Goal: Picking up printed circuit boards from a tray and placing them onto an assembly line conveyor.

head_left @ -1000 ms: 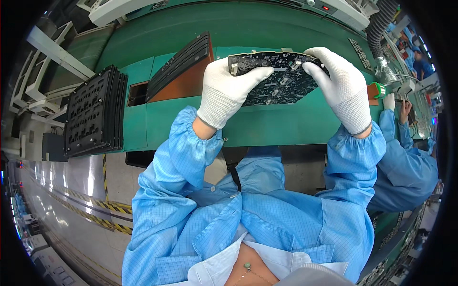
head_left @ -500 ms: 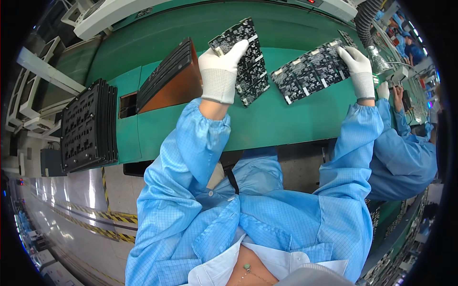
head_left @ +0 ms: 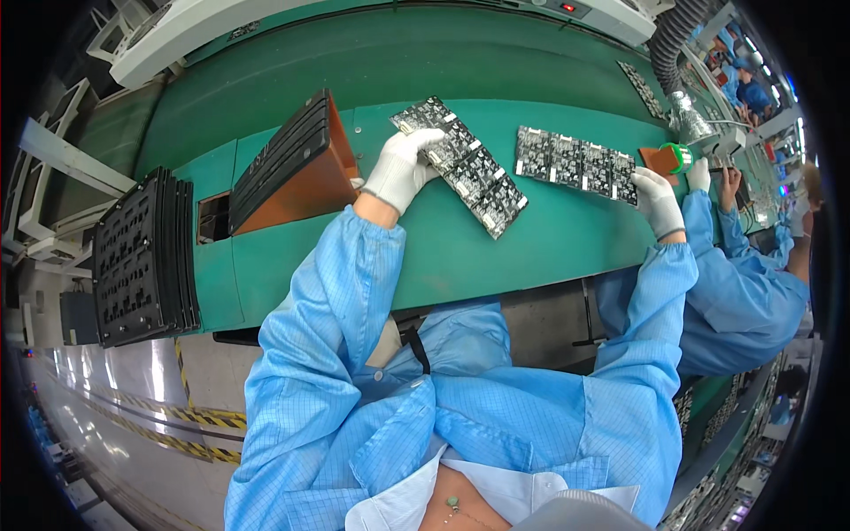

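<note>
My left hand (head_left: 401, 171), in a white glove, grips a black circuit board panel (head_left: 469, 168) by its upper left end. That panel slants down to the right over the green bench, its thumb-side corner under my glove. On the right, my gloved right hand (head_left: 657, 200) is closed on the right end of a second circuit board panel (head_left: 575, 164). This one lies nearly level, its face up and densely covered with small parts. A strip of green mat separates the two panels. Whether either panel touches the bench I cannot tell.
Black slotted trays (head_left: 283, 164) lean on an orange-brown wedge left of my left hand. More black trays (head_left: 142, 257) stand upright at the bench's left end. Beyond my right hand are a green roll (head_left: 680, 157), a flexible duct (head_left: 673, 53) and a co-worker's blue sleeve (head_left: 735, 292).
Both hands and their panels have come lower in the view. The right panel has swung from a rightward upward slant to nearly level. The green roll behind it now shows.
</note>
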### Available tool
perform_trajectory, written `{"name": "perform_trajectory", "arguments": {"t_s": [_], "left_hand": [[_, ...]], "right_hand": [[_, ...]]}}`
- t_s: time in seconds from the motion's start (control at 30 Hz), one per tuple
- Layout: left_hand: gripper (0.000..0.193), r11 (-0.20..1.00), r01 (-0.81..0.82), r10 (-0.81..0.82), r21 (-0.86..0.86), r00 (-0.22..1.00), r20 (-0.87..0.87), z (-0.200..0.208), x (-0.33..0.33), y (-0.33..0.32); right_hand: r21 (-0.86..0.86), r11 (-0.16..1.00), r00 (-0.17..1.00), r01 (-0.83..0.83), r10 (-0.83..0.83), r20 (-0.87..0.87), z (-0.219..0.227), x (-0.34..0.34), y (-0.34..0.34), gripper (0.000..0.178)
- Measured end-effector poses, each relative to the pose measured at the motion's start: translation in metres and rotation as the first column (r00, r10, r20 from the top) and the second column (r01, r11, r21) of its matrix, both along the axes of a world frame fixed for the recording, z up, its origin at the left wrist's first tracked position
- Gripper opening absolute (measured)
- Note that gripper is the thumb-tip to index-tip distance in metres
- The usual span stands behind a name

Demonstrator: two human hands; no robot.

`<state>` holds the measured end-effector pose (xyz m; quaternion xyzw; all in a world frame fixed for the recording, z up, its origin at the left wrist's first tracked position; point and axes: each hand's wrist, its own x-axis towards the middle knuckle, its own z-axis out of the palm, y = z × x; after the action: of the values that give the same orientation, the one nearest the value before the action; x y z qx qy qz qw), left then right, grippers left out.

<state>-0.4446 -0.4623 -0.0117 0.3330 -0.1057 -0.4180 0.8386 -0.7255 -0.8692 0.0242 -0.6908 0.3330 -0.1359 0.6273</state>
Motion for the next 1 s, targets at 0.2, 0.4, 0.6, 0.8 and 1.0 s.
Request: {"name": "perform_trajectory", "arguments": {"t_s": [0.2, 0.4, 0.6, 0.8, 1.0], "left_hand": [[0.028, 0.997, 0.072, -0.071, -0.026, 0.997, 0.035, -0.01, 0.01, 0.01], [0.031, 0.989, 0.098, -0.095, -0.109, 0.995, 0.033, -0.017, 0.002, 0.006], [0.038, 0.989, 0.034, -0.035, -0.141, 0.999, -0.006, -0.02, 0.003, 0.008], [0.037, 0.969, -0.004, -0.023, -0.247, 0.994, -0.104, -0.022, 0.005, 0.006], [0.022, 0.953, -0.121, 0.073, -0.277, 0.981, -0.178, -0.038, 0.011, 0.003]], "right_hand": [[0.312, 0.921, 0.91, -0.234, 0.094, 0.404, -0.017, 0.087, 0.024, 0.029], [0.344, 0.93, 0.846, 0.129, -0.284, 0.451, -0.047, 0.199, 0.036, 0.046], [0.201, 0.975, 0.937, 0.09, -0.151, 0.314, -0.022, 0.196, 0.092, 0.051], [-0.147, 0.819, 0.825, -0.555, 0.518, -0.225, 0.02, 0.121, 0.161, 0.049], [0.095, 0.831, 0.834, -0.548, 0.552, -0.019, 0.022, 0.123, 0.179, 0.032]]}}
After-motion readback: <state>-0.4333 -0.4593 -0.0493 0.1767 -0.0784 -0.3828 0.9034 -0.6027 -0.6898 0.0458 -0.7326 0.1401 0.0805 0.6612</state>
